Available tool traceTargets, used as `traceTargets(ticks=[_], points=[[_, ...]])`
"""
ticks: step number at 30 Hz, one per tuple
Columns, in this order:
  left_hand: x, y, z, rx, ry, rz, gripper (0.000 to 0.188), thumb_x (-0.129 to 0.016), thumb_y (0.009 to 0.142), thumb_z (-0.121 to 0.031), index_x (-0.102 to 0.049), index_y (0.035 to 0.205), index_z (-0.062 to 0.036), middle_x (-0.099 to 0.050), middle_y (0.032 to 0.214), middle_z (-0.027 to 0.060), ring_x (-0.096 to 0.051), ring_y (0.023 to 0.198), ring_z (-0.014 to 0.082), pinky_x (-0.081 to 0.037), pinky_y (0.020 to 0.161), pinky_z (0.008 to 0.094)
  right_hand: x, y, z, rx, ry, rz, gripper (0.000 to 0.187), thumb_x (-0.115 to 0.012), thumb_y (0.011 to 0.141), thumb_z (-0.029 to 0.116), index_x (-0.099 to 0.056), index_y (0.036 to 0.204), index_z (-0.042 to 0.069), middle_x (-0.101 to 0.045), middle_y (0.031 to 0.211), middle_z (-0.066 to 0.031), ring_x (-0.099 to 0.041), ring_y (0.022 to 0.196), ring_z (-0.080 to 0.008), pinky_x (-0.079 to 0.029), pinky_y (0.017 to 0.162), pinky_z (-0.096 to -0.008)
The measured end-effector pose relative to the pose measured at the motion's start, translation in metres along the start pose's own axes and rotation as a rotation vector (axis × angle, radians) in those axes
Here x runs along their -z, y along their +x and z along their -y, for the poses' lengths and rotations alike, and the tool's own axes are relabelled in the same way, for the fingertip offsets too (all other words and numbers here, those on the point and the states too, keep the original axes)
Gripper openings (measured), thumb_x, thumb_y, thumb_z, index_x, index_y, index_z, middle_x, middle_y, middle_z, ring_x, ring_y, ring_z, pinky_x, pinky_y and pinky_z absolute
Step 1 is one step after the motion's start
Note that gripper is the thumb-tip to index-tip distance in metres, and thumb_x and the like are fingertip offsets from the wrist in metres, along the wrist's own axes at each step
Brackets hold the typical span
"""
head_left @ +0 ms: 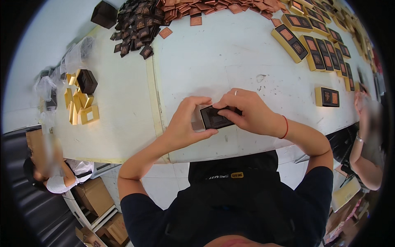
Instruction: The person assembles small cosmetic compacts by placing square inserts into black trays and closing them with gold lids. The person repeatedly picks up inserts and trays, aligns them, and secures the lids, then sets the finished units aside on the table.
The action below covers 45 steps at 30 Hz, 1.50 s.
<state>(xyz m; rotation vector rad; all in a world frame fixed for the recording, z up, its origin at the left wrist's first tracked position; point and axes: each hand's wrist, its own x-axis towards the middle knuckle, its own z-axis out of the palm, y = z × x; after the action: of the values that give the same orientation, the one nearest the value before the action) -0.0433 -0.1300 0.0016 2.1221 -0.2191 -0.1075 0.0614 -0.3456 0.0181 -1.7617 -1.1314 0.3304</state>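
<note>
A small rectangular dark box (214, 120) with a pale rim lies between my hands near the table's front edge. My left hand (181, 123) curves around its left end, thumb at the near side and fingers at the far side. My right hand (254, 111) grips the other end, with the thumb pressed on the dark top and the fingers bent over the far edge. Those fingers hide the box's right part. Whether a small piece is under the right thumb, I cannot make out.
Dark square packets (138, 33) and copper-coloured square packets (196, 20) are heaped at the far side. Filled gold boxes (289, 43) stand in rows at the right. Empty gold sleeves (89, 115) and stacked dark trays (87, 81) sit at the left. Other people (61, 181) are at both sides.
</note>
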Motion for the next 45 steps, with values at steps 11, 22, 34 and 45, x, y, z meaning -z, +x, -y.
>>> traceTargets(ticks=[11,22,34,45], points=[[-0.014,-0.006,0.009,-0.433,0.348,-0.228,0.051,-0.088,0.065,-0.017,-0.064,0.11,-0.0101,-0.063,0.122,0.008,-0.063,0.109,0.029,-0.055,0.085,0.0402,0.002,0.006,-0.001,0.129,-0.19,0.088,0.016,-0.077,0.077,0.006,-0.065,0.089,0.008,-0.056,0.102,-0.0091,-0.056,0.09,-0.0251,-0.048,0.078,-0.0362],[-0.015,-0.008,0.002,-0.546,0.586,-0.267,0.036,-0.084,0.07,-0.018,-0.071,0.103,-0.0089,-0.068,0.122,0.0062,-0.062,0.117,0.0294,-0.049,0.097,0.0454,0.034,0.189,-0.137,0.027,-0.583,-0.394,0.034,-0.076,0.082,0.031,-0.068,0.099,0.002,-0.067,0.099,-0.0139,-0.062,0.098,-0.0294,-0.051,0.08,-0.0389],[-0.015,-0.016,0.011,-0.493,0.441,-0.323,0.034,-0.087,0.064,-0.013,-0.07,0.093,-0.0099,-0.066,0.111,0.0083,-0.065,0.104,0.0294,-0.056,0.079,0.0347,0.054,0.153,-0.139,-0.236,-0.264,-0.142,0.027,-0.075,0.077,0.024,-0.068,0.094,0.004,-0.071,0.091,-0.0091,-0.066,0.082,-0.0188,-0.052,0.075,-0.0326],[-0.024,-0.016,0.005,-0.48,0.545,-0.306,0.042,-0.079,0.069,-0.009,-0.071,0.11,-0.0144,-0.062,0.113,0.0083,-0.058,0.11,0.0294,-0.051,0.092,0.0442,0.02,-0.023,0.009,-0.406,0.223,-0.136,0.016,-0.072,0.087,0.001,-0.072,0.103,0.005,-0.069,0.089,-0.0032,-0.063,0.084,-0.0124,-0.053,0.076,-0.0262]])
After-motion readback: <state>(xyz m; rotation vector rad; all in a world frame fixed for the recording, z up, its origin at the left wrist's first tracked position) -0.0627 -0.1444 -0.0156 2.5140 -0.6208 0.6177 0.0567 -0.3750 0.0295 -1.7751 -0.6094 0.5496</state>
